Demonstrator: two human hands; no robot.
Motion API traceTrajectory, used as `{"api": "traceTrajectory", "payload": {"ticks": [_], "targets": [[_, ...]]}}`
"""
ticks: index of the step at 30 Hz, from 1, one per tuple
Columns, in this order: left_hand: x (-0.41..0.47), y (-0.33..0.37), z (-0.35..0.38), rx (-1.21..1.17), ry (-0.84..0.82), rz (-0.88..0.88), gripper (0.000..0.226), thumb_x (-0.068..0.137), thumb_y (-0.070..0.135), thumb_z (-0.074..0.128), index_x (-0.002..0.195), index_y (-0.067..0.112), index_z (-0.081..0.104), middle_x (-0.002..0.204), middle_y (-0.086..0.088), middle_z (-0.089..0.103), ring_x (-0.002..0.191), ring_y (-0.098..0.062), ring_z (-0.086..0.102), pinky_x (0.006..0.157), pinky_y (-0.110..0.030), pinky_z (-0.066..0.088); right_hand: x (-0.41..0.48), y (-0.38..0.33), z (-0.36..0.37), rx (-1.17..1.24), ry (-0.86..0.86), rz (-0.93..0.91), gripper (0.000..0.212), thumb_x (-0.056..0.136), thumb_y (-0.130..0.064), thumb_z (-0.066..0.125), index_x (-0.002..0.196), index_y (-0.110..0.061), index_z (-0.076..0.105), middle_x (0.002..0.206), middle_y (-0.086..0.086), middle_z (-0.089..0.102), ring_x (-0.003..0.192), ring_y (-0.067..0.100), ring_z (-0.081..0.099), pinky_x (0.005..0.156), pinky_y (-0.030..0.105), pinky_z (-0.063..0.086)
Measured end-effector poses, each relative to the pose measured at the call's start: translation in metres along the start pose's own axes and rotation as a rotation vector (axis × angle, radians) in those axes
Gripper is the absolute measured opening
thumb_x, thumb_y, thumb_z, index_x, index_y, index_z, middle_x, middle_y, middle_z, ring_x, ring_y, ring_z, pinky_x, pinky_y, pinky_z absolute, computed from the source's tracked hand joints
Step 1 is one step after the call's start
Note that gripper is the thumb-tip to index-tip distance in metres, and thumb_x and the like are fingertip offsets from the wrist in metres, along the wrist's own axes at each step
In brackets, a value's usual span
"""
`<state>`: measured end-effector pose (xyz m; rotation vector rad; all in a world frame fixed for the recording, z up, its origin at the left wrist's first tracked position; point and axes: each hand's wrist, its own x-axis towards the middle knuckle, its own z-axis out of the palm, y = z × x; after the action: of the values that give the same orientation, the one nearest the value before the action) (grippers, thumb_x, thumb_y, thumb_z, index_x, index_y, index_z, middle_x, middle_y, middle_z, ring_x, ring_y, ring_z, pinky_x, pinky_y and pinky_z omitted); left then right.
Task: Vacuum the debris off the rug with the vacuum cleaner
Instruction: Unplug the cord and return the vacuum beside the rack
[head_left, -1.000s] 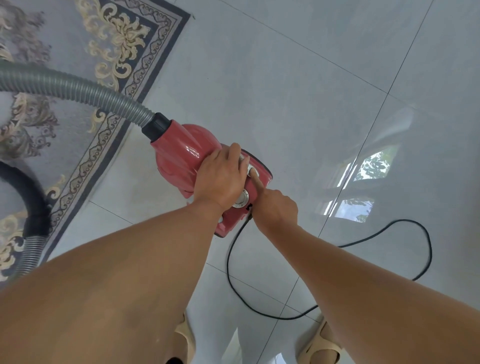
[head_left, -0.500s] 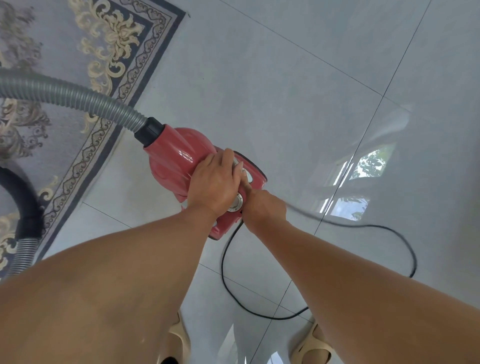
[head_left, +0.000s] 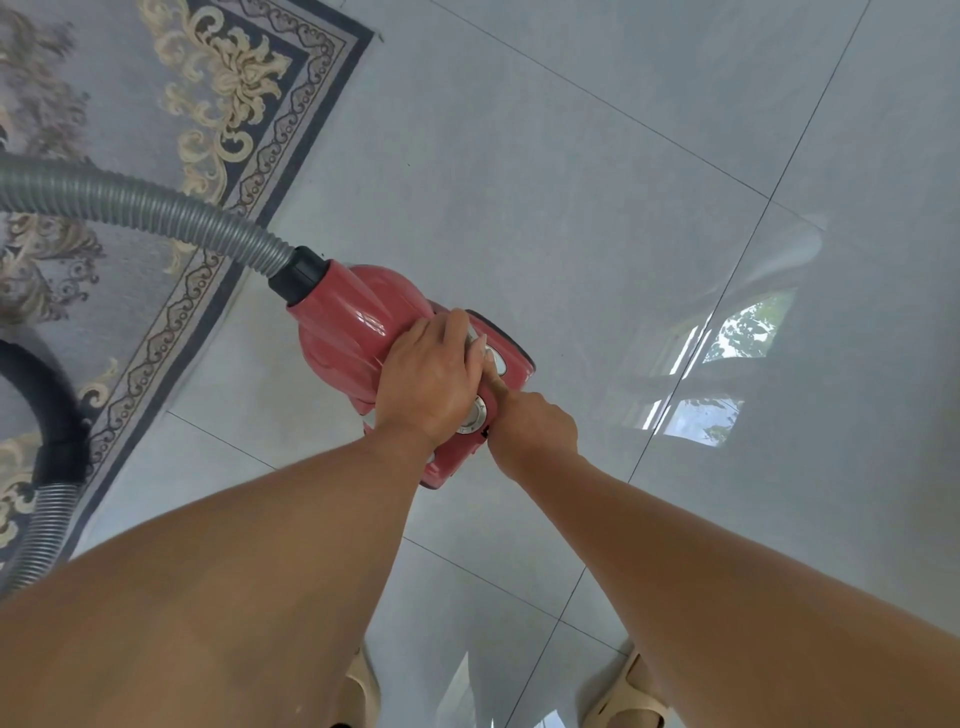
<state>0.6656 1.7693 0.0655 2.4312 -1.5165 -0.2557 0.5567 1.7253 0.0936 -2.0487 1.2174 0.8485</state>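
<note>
The red vacuum cleaner (head_left: 358, 322) sits on the tiled floor (head_left: 519, 156), just off the rug (head_left: 130, 104) near its corner, with its hose end turned toward the rug. The left hand (head_left: 428, 387) lies palm down across the top of the housing, fingers bent over the far side. Whether that grip closes round a handle under the palm cannot be told. The right hand (head_left: 535, 421) comes in from the rear with its forefinger stretched out and pressed on the housing beside the round silver dial (head_left: 475, 415). Its other fingers are tucked in and its grip has hold of nothing. Against the earlier frames, both hands keep these places on the machine, while the black cord that lay in a wide loop on the tiles to the right and behind the vacuum cleaner is no longer in view. A ribbed grey hose (head_left: 145, 208) leaves the black collar (head_left: 298, 275) at the front of the body and runs left across the rug's patterned border. At the left edge a curved black tube (head_left: 47, 395) joins another stretch of ribbed hose (head_left: 44, 525) over the rug. The rug is grey with cream scrollwork and a dark blue border. The glossy pale tiles carry a bright window reflection (head_left: 727, 364) at the right, and two beige slippers (head_left: 628, 696) show at the bottom edge.
</note>
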Motion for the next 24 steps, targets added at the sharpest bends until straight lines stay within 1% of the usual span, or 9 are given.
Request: {"api": "traceTrajectory", "payload": {"ticks": [9,11,12,15,18,19,21,23,24], "targets": [[0.0,0.002,-0.002,0.007,-0.023,-0.014,0.025,0.097,0.03,0.039,0.094,0.01,0.052,0.074,-0.004,0.06,0.068,-0.019,0.053,0.07,-0.033,0.048,-0.002,-0.002,-0.006,-0.007,-0.013,-0.014,0.08,0.094,-0.015,0.041,0.151,-0.044,-0.007,0.067,-0.002,0.04,0.069,0.022,0.051,0.061,0.033,0.041],[0.001,0.002,-0.004,0.006,-0.038,-0.012,0.022,0.098,0.029,0.041,0.094,0.01,0.052,0.076,-0.004,0.06,0.07,-0.019,0.054,0.072,-0.033,0.047,-0.004,0.0,-0.009,-0.025,-0.018,-0.018,0.081,0.094,-0.015,0.042,0.151,-0.046,-0.006,0.07,-0.002,0.043,0.073,0.022,0.052,0.064,0.033,0.043],[0.002,0.003,-0.005,-0.002,-0.07,-0.011,0.023,0.099,0.03,0.039,0.094,0.011,0.051,0.079,-0.004,0.061,0.072,-0.02,0.054,0.075,-0.033,0.046,-0.003,0.002,-0.01,-0.027,-0.02,-0.016,0.08,0.094,-0.015,0.042,0.15,-0.048,-0.004,0.076,-0.001,0.048,0.076,0.023,0.053,0.065,0.033,0.043],[0.004,0.004,-0.019,-0.098,-0.256,-0.066,0.03,0.102,0.033,0.031,0.105,0.01,0.049,0.098,-0.006,0.062,0.091,-0.023,0.053,0.087,-0.034,0.041,-0.001,0.002,-0.019,-0.022,-0.014,0.01,0.072,0.095,-0.014,0.038,0.148,-0.054,0.011,0.106,0.006,0.06,0.091,0.026,0.06,0.07,0.034,0.046],[0.006,-0.004,-0.057,-0.206,-0.452,-0.137,0.031,0.103,0.023,0.035,0.127,0.007,0.047,0.127,-0.01,0.051,0.116,-0.027,0.044,0.098,-0.037,0.036,-0.022,-0.017,-0.038,-0.011,0.016,0.07,0.062,0.093,-0.013,0.037,0.145,-0.046,0.032,0.119,0.005,0.061,0.104,0.027,0.062,0.078,0.035,0.05],[0.004,-0.003,-0.059,-0.239,-0.515,-0.154,0.031,0.103,0.02,0.037,0.13,0.009,0.047,0.131,-0.009,0.047,0.117,-0.027,0.043,0.099,-0.037,0.037,-0.025,-0.016,-0.039,0.019,0.023,0.114,0.058,0.092,-0.013,0.038,0.143,-0.042,0.037,0.12,0.005,0.061,0.105,0.028,0.061,0.079,0.034,0.048],[0.0,-0.012,-0.069,-0.307,-0.541,-0.247,0.028,0.1,0.021,0.043,0.126,0.012,0.05,0.127,-0.006,0.048,0.112,-0.025,0.047,0.095,-0.038,0.043,-0.03,-0.024,-0.043,0.085,0.064,0.192,0.05,0.091,-0.013,0.039,0.135,-0.034,0.049,0.115,0.003,0.062,0.102,0.027,0.061,0.076,0.031,0.044],[-0.006,-0.033,-0.092,-0.339,-0.508,-0.333,0.025,0.098,0.025,0.049,0.121,0.015,0.05,0.12,-0.003,0.05,0.103,-0.024,0.054,0.091,-0.043,0.048,-0.038,-0.045,-0.047,0.136,0.072,0.242,0.037,0.091,-0.013,0.041,0.121,-0.024,0.061,0.096,0.0,0.06,0.087,0.024,0.058,0.071,0.03,0.042],[-0.009,-0.042,-0.103,-0.304,-0.492,-0.332,0.025,0.097,0.025,0.05,0.121,0.017,0.05,0.12,-0.002,0.051,0.102,-0.024,0.056,0.09,-0.044,0.05,-0.041,-0.053,-0.047,0.155,0.054,0.257,0.03,0.091,-0.013,0.042,0.113,-0.019,0.063,0.089,-0.001,0.057,0.082,0.022,0.055,0.069,0.03,0.041]]}}
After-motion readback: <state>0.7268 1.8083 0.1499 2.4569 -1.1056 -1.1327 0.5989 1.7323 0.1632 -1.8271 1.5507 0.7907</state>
